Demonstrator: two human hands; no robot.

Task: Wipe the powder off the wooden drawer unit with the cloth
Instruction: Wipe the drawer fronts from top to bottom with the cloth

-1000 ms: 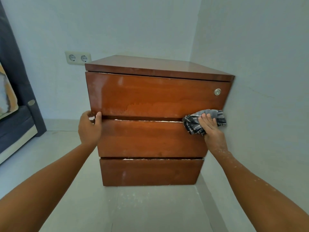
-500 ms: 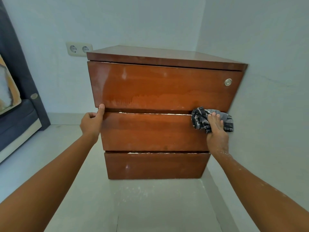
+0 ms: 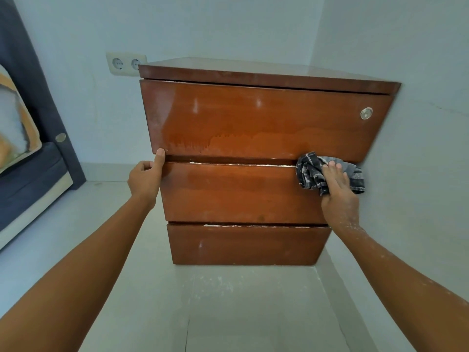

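Note:
The wooden drawer unit [image 3: 243,123] stands in the room's corner, with three glossy reddish-brown drawer fronts and a round lock at the top right. A thin line of white powder [image 3: 241,163] lies along the top edge of the middle drawer, and a fainter one on the bottom drawer's edge. My right hand [image 3: 338,194] presses a dark checked cloth [image 3: 311,174] against the right end of the middle drawer's top edge. My left hand [image 3: 146,177] grips the unit's left edge at the same height, thumb up on the corner of the top drawer.
A double wall socket [image 3: 126,64] sits just left of the unit's top. A dark blue sofa [image 3: 28,174] with a patterned cushion [image 3: 15,123] fills the far left. Powder specks dot the grey floor [image 3: 215,283] in front of the unit. The right wall touches the unit.
My view has shifted lower and closer to the unit. The cloth stays at the right end of the middle drawer's top edge, and my left hand's thumb has risen onto the top drawer's corner.

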